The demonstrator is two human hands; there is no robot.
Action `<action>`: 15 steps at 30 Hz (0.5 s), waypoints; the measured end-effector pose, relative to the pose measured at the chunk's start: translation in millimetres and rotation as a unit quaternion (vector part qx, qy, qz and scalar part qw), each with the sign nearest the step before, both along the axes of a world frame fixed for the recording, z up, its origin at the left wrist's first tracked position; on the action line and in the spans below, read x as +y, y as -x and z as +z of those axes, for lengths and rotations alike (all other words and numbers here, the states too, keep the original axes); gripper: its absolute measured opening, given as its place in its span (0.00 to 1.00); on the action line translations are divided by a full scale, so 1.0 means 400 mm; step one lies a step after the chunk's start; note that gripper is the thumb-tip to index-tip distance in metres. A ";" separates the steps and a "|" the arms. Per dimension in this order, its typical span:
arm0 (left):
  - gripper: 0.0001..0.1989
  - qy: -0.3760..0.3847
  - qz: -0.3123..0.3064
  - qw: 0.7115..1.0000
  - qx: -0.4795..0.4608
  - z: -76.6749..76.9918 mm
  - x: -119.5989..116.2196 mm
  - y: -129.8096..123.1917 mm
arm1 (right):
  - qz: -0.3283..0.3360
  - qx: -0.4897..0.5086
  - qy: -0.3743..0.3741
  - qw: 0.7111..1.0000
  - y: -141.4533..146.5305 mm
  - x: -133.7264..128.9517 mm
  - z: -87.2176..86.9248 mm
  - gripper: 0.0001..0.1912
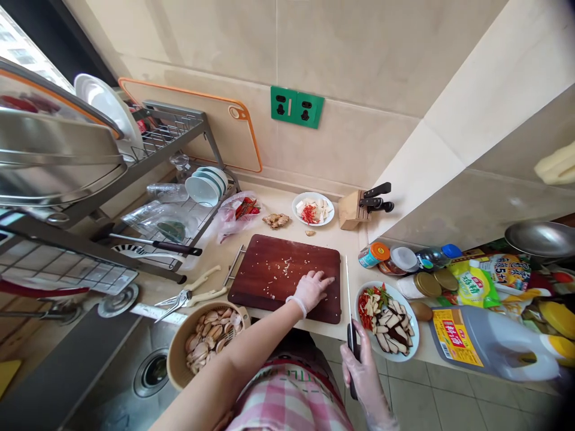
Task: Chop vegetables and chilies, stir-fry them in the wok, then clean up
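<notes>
My left hand [311, 291], in a clear glove, lies on the right part of the dark red cutting board [265, 269] with its fingers spread. Small pale chopped bits [283, 268] are scattered over the board. In my gloved right hand [365, 365] is the black handle of a knife [349, 299], its blade upright and edge-on beside the board's right edge. Just right of the knife, a plate [415, 341] holds sliced mushrooms [395, 329], red and green peppers and pale slices.
A beige basket of mushrooms [211, 338] stands at the sink [112, 371], near scissors [179, 299]. Behind the board are ginger [276, 221], a small plate [332, 209] and a knife block [353, 209]. Jars and a large bottle [494, 341] stand right; a dish rack [211, 143] left.
</notes>
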State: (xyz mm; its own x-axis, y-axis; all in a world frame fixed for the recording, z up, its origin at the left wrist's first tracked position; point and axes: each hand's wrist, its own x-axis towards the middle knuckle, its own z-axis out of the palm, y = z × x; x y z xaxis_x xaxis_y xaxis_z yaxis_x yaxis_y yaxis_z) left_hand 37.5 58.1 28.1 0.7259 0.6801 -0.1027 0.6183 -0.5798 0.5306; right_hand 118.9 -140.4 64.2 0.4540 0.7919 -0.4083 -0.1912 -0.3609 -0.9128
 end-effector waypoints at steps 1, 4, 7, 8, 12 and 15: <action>0.18 0.028 0.002 1.000 -0.005 -0.002 -0.001 -0.012 | 0.008 0.014 0.010 1.000 0.002 -0.007 -0.004 0.39; 0.12 0.084 0.055 0.994 -0.033 -0.004 0.005 -0.018 | 0.017 0.022 0.028 0.999 0.015 -0.018 -0.031 0.41; 0.12 0.106 0.140 0.981 -0.078 0.012 0.023 0.033 | 0.017 0.012 0.046 0.999 0.049 -0.003 -0.066 0.41; 0.12 0.115 0.175 0.973 -0.101 0.022 0.031 0.063 | 0.018 0.009 0.048 0.999 0.066 0.009 -0.075 0.41; 0.14 0.164 0.307 0.915 -0.203 0.079 0.057 0.222 | 0.065 0.012 0.039 0.997 0.162 0.090 -0.096 0.39; 0.18 0.192 0.371 0.867 -0.271 0.133 0.055 0.344 | 0.133 0.026 0.018 0.991 0.242 0.165 -0.084 0.37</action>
